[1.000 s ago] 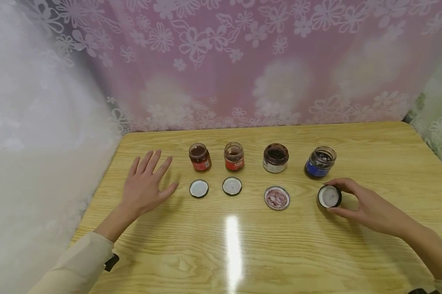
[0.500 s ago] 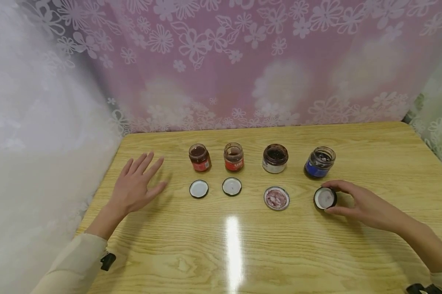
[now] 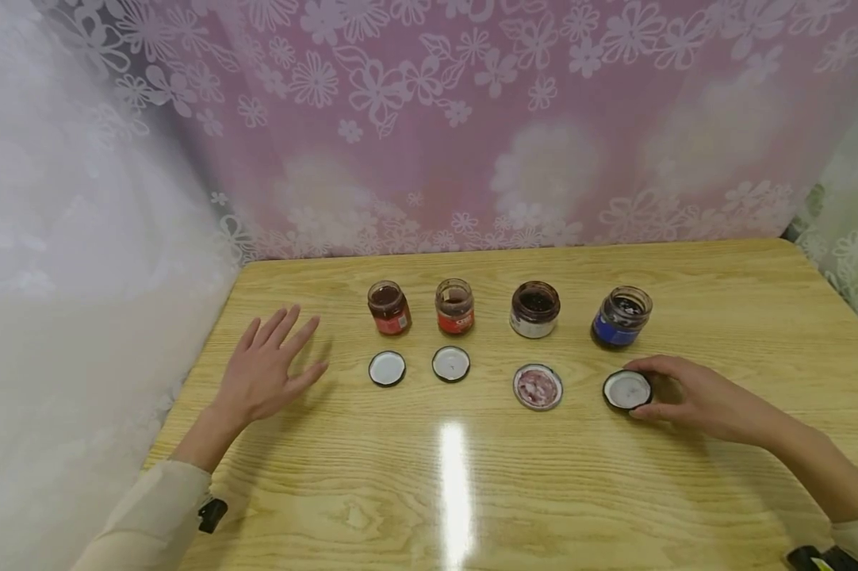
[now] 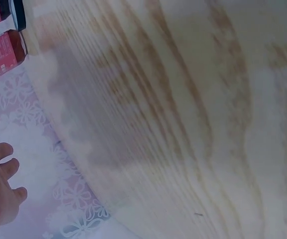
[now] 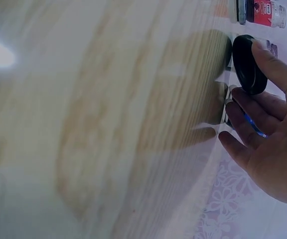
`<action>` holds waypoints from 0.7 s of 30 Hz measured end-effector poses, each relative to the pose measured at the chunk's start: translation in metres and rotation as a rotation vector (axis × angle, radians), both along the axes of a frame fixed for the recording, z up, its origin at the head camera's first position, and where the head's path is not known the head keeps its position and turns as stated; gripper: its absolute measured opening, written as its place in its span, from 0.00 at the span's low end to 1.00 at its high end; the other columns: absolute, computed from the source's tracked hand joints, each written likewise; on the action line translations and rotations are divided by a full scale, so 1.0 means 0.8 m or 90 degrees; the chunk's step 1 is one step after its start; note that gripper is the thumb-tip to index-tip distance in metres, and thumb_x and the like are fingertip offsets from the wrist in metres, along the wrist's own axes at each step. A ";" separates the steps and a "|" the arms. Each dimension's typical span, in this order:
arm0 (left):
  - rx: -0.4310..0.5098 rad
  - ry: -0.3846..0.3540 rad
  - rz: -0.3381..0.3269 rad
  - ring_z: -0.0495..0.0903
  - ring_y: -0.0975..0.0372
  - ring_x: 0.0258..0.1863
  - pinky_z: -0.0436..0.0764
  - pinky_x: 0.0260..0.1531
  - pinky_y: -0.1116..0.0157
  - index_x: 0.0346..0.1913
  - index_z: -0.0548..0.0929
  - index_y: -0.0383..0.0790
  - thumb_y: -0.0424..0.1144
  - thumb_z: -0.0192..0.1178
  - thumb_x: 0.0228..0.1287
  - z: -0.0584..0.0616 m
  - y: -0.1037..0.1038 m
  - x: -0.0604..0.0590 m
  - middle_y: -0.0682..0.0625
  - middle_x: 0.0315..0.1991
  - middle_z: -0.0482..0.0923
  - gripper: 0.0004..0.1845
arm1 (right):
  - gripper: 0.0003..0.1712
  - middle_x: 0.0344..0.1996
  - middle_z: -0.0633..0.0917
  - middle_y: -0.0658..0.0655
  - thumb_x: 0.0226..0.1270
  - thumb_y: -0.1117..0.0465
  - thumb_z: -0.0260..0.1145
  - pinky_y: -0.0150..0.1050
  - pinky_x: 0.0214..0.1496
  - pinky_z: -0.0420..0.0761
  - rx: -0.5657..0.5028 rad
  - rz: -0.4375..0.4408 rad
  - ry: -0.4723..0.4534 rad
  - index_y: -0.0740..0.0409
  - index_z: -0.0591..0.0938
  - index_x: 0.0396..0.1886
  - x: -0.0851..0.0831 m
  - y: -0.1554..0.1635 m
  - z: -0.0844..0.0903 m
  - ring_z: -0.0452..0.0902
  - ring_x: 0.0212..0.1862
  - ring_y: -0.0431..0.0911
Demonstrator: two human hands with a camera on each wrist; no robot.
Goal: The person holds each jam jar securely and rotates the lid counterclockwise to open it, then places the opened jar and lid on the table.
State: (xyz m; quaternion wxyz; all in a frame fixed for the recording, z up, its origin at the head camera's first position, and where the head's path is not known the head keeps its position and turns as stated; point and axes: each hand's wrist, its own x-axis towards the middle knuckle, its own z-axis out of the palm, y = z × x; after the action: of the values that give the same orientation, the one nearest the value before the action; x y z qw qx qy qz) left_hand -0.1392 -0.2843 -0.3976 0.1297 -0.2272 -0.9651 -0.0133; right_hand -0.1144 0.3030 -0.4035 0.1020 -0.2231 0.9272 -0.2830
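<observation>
While the right hand [image 3: 693,400] pinches a lid [image 3: 626,390] — underside hidden — the left hand [image 3: 265,373] (spread) hovers.

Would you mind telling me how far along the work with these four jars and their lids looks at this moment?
All four jars stand open in a row; three lids lie inner side up in front of them, from the leftmost lid to the stained lid. In hand: the right hand pinches the black lid, flat on the table before the blue-labelled jar. The left hand is open. No jar is capped.
</observation>
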 end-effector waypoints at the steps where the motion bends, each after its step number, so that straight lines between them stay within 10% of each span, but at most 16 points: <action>1: 0.000 0.000 0.001 0.55 0.48 0.70 0.50 0.65 0.44 0.71 0.65 0.46 0.63 0.52 0.64 -0.001 0.000 0.000 0.40 0.71 0.57 0.38 | 0.36 0.53 0.79 0.56 0.55 0.43 0.71 0.53 0.53 0.70 0.005 0.001 0.006 0.58 0.76 0.59 -0.001 0.000 -0.001 0.71 0.57 0.56; 10: 0.001 -0.003 0.002 0.54 0.48 0.70 0.50 0.66 0.44 0.71 0.65 0.46 0.62 0.52 0.65 -0.006 -0.001 0.003 0.39 0.71 0.57 0.37 | 0.36 0.51 0.80 0.56 0.52 0.43 0.73 0.55 0.51 0.71 0.010 0.026 0.038 0.61 0.77 0.55 -0.006 -0.002 -0.006 0.73 0.54 0.57; 21: 0.011 -0.019 0.014 0.53 0.48 0.70 0.49 0.66 0.45 0.71 0.65 0.46 0.62 0.52 0.65 -0.008 -0.003 0.007 0.39 0.71 0.57 0.37 | 0.30 0.49 0.78 0.52 0.49 0.52 0.78 0.35 0.51 0.66 0.011 0.077 0.140 0.55 0.78 0.51 -0.012 -0.001 -0.018 0.70 0.52 0.50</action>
State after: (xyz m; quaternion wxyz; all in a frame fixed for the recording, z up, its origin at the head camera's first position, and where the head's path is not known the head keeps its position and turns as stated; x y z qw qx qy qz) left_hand -0.1337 -0.2865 -0.4037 0.1173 -0.2152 -0.9692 -0.0237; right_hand -0.1239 0.3024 -0.4177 0.0188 -0.3077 0.9201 -0.2417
